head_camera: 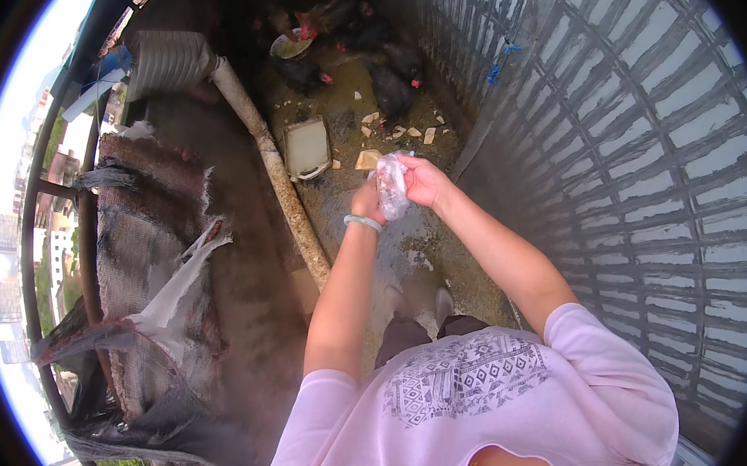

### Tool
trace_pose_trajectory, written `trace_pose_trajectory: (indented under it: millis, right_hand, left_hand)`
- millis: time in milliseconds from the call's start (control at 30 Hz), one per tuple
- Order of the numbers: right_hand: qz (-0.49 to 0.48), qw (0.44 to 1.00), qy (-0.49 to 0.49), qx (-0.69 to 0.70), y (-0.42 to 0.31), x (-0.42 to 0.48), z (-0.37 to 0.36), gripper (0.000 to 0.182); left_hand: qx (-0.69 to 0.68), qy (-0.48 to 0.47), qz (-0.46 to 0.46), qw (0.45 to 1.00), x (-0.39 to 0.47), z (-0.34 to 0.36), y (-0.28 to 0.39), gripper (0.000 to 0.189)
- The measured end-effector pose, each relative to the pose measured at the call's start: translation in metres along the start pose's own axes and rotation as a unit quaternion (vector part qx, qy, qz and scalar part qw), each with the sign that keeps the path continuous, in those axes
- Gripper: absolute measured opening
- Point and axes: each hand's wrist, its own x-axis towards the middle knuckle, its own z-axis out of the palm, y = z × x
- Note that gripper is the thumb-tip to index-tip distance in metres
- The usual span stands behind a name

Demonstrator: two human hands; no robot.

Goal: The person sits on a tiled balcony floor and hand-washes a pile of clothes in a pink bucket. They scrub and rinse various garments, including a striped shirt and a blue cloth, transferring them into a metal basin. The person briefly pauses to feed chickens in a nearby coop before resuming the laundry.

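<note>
A crumpled clear plastic bag (393, 186) is held between my two hands, in front of my body. My left hand (367, 201), with a pale bangle at the wrist, grips the bag's left side. On its right side, my right hand (423, 179) pinches the upper edge between thumb and fingers. What the bag holds cannot be made out. Just beyond my left hand, a large pale food piece (368, 159) lies on the wet floor. Smaller pale pieces (430, 135) are scattered farther off, near several dark chickens (391, 92) with red combs.
A shallow tray of whitish liquid (307, 148) stands left of the food pieces. Beyond it, chickens crowd around a bowl (291, 46). A dirty pipe (275, 168) runs along the left, beside torn netting and cloth (154, 248). A tiled wall (634, 150) rises on the right.
</note>
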Motion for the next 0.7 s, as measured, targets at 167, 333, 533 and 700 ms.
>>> trace_pose_trajectory:
  millis: [167,333,533,700]
  right_hand:
    - [0.030,0.904,0.159,-0.396,-0.033,0.010,-0.020,0.037]
    - [-0.223,0.272,0.221,-0.910,-0.160,-0.011,-0.021,0.036]
    - [-0.026,-0.287,0.188,-0.939,-0.268,0.005,-0.001,0.033]
    - [0.028,-0.226,0.192,-0.955,-0.276,0.029,-0.006,0.024]
  left_hand:
    - [-0.146,0.057,-0.015,0.988,0.011,-0.025,0.003,0.034]
    - [-0.147,0.175,0.048,0.972,-0.044,-0.121,0.035,0.033]
    - [-0.257,0.317,0.182,0.895,-0.217,-0.268,0.008,0.022]
    - [-0.335,0.475,0.251,0.775,-0.394,-0.335,-0.089,0.042]
